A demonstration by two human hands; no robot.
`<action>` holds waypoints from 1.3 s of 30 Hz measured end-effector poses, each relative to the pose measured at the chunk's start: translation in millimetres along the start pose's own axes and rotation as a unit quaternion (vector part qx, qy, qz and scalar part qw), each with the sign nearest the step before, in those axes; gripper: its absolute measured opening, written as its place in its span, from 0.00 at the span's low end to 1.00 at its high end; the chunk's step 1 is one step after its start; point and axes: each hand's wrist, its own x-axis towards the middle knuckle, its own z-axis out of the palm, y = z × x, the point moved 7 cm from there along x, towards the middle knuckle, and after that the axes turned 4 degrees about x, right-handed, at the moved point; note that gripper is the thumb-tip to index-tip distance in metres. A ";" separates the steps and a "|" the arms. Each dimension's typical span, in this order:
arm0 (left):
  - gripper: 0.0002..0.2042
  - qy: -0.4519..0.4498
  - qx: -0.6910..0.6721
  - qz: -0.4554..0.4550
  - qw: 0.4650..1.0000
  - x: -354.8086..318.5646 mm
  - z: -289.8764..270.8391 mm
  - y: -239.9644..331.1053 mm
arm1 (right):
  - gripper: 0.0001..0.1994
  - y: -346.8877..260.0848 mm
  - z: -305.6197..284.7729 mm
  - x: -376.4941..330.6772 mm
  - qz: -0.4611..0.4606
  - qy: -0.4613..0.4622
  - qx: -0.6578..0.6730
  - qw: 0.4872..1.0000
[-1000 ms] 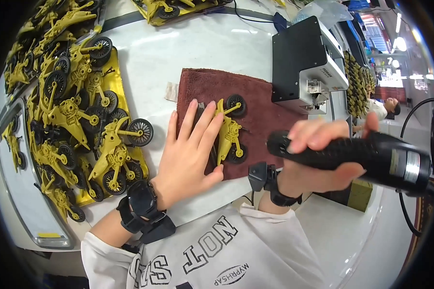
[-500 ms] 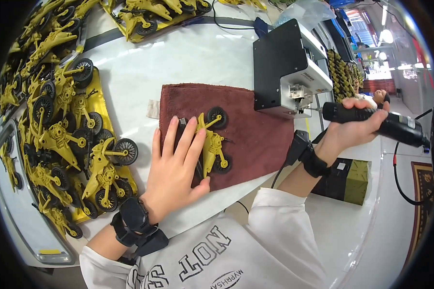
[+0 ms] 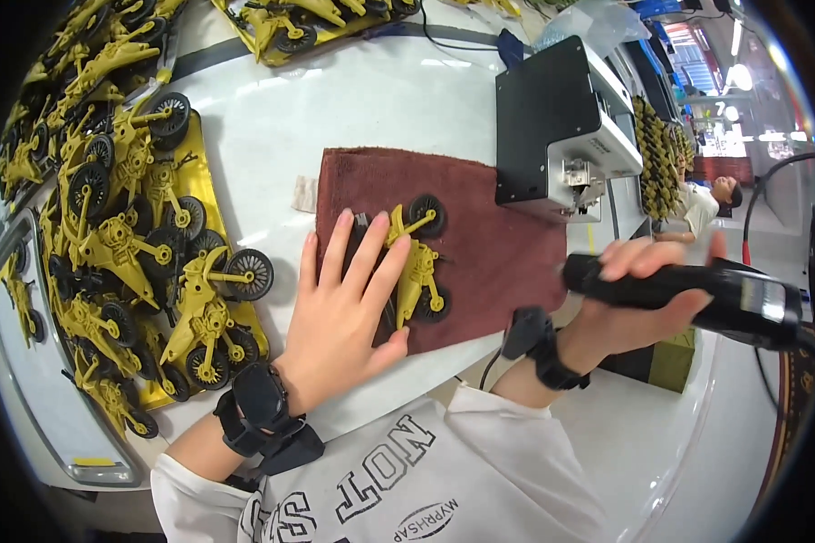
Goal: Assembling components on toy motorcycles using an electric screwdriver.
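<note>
My left hand (image 3: 340, 312) lies flat with fingers stretched over a black part (image 3: 360, 233), most of which it hides. Against its fingers rests a yellow toy motorcycle (image 3: 417, 276) with black wheels, on its side on a maroon cloth (image 3: 503, 262). In my right hand (image 3: 629, 312) is a black electric screwdriver (image 3: 743, 294), held roughly level over the right edge of the cloth. The screwdriver's tip is blurred, so I cannot tell whether a screw is on it.
A black and white screw-feeding machine (image 3: 548, 131) stands at the cloth's far right corner. Several more yellow toy motorcycles (image 3: 199, 317) are heaped at the left, on yellow sheets. A black and olive box (image 3: 670, 362) sits right of my right wrist. Farther back is another person (image 3: 702, 208).
My right hand has drawn the screwdriver away from the screw-feeding machine, nearer to me and toward the cloth. My left hand stays on the black part. The view has shifted slightly.
</note>
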 end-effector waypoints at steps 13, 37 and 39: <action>0.43 0.004 0.019 0.000 1.000 1.2 4.2 -2.6 | 0.22 50.2 -38.9 46.6 0.113 0.098 -0.083 0.985; 0.42 0.005 0.001 -0.001 1.000 3.1 1.0 -2.7 | 0.36 42.2 70.6 -46.0 0.093 -0.153 0.179 0.967; 0.42 0.002 0.000 -0.003 1.000 2.8 2.3 -4.5 | 0.35 46.0 71.8 -48.0 0.103 -0.136 0.222 0.960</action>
